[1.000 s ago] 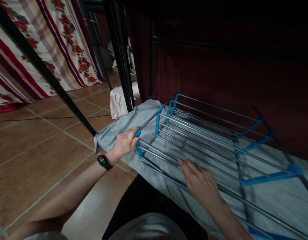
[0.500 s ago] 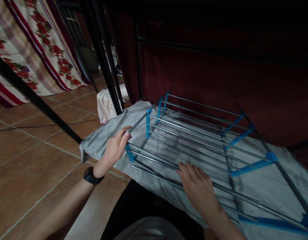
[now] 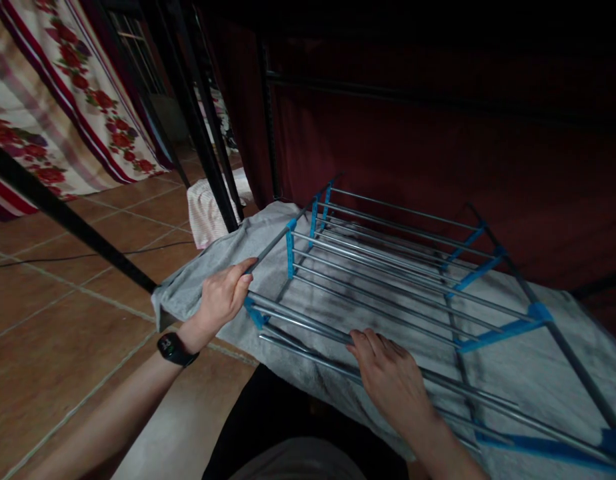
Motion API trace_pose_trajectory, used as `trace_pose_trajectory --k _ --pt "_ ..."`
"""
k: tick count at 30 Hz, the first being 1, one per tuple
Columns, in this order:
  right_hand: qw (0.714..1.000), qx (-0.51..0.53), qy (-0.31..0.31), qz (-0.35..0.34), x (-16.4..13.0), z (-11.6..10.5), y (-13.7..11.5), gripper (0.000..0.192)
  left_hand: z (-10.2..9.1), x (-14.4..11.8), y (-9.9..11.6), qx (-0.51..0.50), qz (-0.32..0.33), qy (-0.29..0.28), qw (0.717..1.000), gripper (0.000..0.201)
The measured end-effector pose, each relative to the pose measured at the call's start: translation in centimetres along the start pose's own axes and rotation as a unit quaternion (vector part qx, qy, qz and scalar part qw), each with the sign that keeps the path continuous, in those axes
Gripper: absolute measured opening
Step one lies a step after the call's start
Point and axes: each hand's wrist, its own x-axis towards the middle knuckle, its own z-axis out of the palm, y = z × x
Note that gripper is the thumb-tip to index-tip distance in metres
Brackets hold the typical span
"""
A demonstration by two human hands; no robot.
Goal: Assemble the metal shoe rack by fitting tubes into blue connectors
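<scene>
A metal rack [image 3: 373, 261] with grey tubes and blue plastic connectors [image 3: 290, 252] lies across a grey cloth in front of me. My left hand [image 3: 225, 293], with a black watch [image 3: 176, 349] on its wrist, is closed around the dark side tube at the rack's near left corner. My right hand [image 3: 387, 365] is wrapped over the near crosswise tubes, around the middle of the front edge. Its palm side and part of the tubes beneath are hidden. A loose-looking tube end [image 3: 265, 339] sticks out below the left front connector.
The grey cloth [image 3: 188, 287] covers a low surface between black metal posts [image 3: 208, 113]. Behind hangs a dark red cloth [image 3: 388, 147]. At left are a floral curtain [image 3: 73, 73], a tiled floor [image 3: 108, 233] with a thin cable, and a striped cloth [image 3: 207, 210].
The view has shifted slightly, so hands and rack appear a little further left. Both hands keep their hold on the tubes, and the rack looks otherwise the same.
</scene>
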Motion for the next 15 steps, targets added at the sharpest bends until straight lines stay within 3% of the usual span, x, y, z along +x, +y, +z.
trace_pose_trajectory --k 15 --pt "0.999 0.022 -0.033 0.018 0.48 -0.79 -0.09 0.006 -0.01 0.16 -0.50 0.014 0.023 0.004 1.000 0.044"
